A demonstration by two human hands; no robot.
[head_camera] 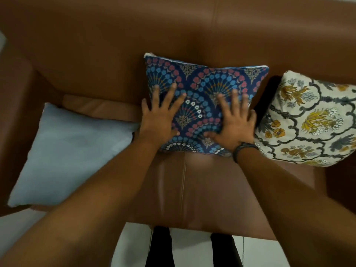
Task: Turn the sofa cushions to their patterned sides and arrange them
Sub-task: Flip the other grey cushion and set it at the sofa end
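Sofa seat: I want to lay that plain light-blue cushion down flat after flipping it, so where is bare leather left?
The widest bare patch of the brown leather sofa is the front seat below the dark-blue fan-patterned cushion. A narrow strip lies behind the plain light-blue cushion. The back is crowded: both hands press the blue one, close beside the cream floral cushion.

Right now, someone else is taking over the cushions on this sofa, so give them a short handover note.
Left hand and right hand: both open, pressed flat on the blue patterned cushion, no grip.
Blue patterned cushion: propped against the sofa back, middle, pattern showing.
White floral cushion: to its right, pattern showing.
Plain light blue cushion: lying flat on the left seat, plain side up.
Done: two cushions turned.
Left: flip the light blue one, stand it up.
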